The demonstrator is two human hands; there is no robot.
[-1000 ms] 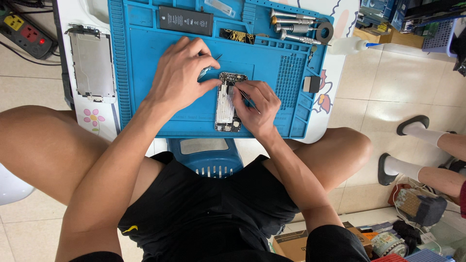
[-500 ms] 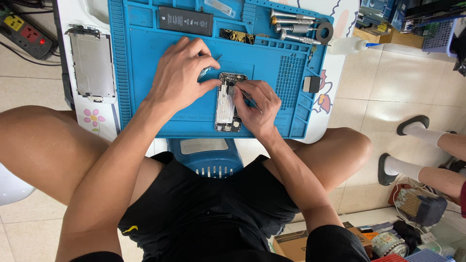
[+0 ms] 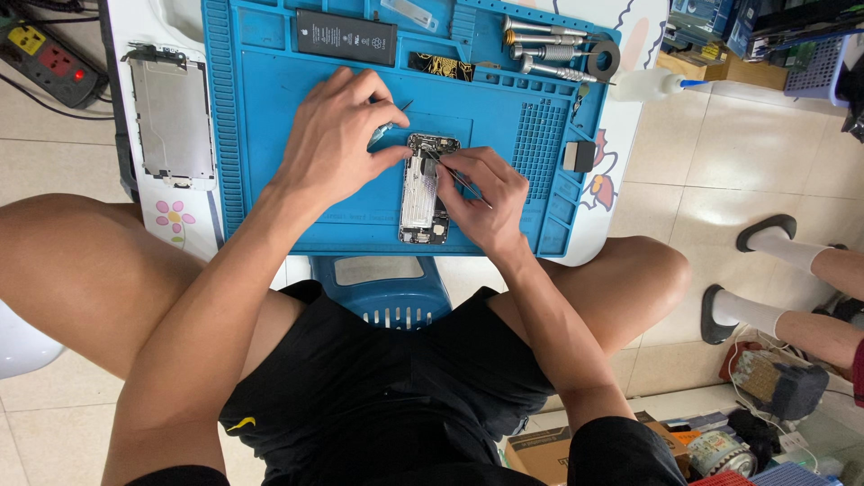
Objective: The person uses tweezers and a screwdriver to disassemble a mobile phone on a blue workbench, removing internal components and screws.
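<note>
phone body: opened phone chassis (image 3: 423, 193), lies flat near the middle of the blue work mat (image 3: 270, 135), long axis toward the near edge, insides facing up
left hand: left hand (image 3: 335, 135) curled palm-down, thumb and forefinger pinched at the phone's top-left corner, pressing it to the mat; a slim tool tip (image 3: 402, 108) pokes out past the fingers (cannot tell if it is actually gripped)
right hand: right hand (image 3: 481, 193) closed around thin tweezers (image 3: 454, 175), tips at the upper part of the chassis; heel of hand rests beside the phone's right edge
handling: judged light, stiff metal frame, but exposed connectors and small parts look fragile; best taken by the long side rails, not the open face (smooth frame may skate on the mat unless pinned)
mat far edge: black battery (image 3: 346, 36), row of screwdrivers (image 3: 549, 49), tape roll (image 3: 603, 58), dark flex part (image 3: 441, 66)
mat right edge: gridded tray section (image 3: 538, 144), small dark block (image 3: 579, 156) just off it
table left edge: detached metal screen plate (image 3: 171, 112) on the white table (image 3: 157, 216), apart from the mat
room: bare mat left of and below the phone, open for sliding; right side tighter (wrist and grid); table near edge close to the knees
off table: power strip (image 3: 45, 54) on floor far left, another person's feet (image 3: 765, 243) at right, well apart
</note>
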